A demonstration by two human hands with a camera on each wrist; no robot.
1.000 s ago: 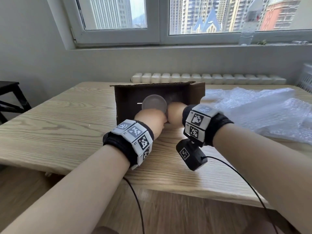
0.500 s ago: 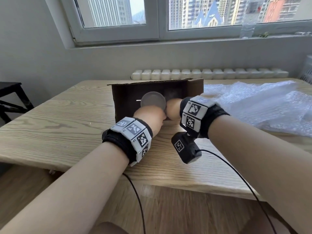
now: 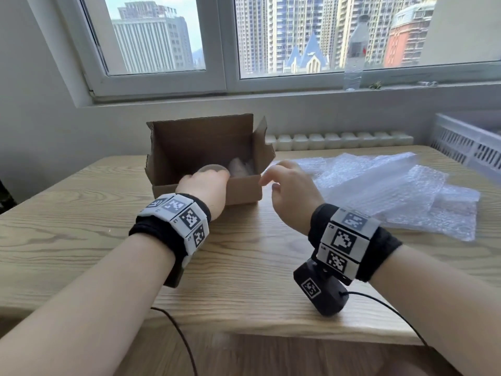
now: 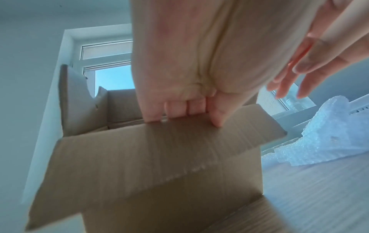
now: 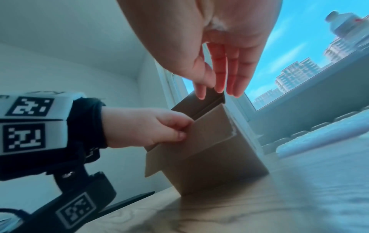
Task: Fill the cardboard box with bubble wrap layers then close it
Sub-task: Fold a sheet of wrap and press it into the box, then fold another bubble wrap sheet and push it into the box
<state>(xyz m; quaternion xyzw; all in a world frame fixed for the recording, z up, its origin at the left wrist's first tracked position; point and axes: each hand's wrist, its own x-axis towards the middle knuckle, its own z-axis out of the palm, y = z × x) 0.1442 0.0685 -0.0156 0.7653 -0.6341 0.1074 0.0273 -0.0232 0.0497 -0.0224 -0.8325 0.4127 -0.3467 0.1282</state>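
The brown cardboard box [image 3: 200, 147] stands upright on the wooden table [image 3: 81, 229] with its top open and its flaps up. My left hand [image 3: 206, 183] grips the near flap [image 4: 159, 149], fingers curled over its edge and thumb pressed on its face. Inside the box lie a round translucent thing [image 3: 212, 168] and a bit of bubble wrap [image 3: 240, 166]. My right hand [image 3: 287, 185] hovers just right of the box, fingers straight and holding nothing [image 5: 225, 71]. Loose bubble wrap sheets [image 3: 385, 191] lie piled on the table to the right.
A water bottle [image 3: 355, 55] stands on the window sill. A white slatted crate [image 3: 469, 142] sits at the far right, and a white ridged strip [image 3: 339, 139] runs along the table's back edge. Wrist camera cables hang over the near edge.
The box lay on its side with both hands at its opening; now it stands upright, opening up. My right hand has come out and moved right. My left hand keeps hold of the near flap.
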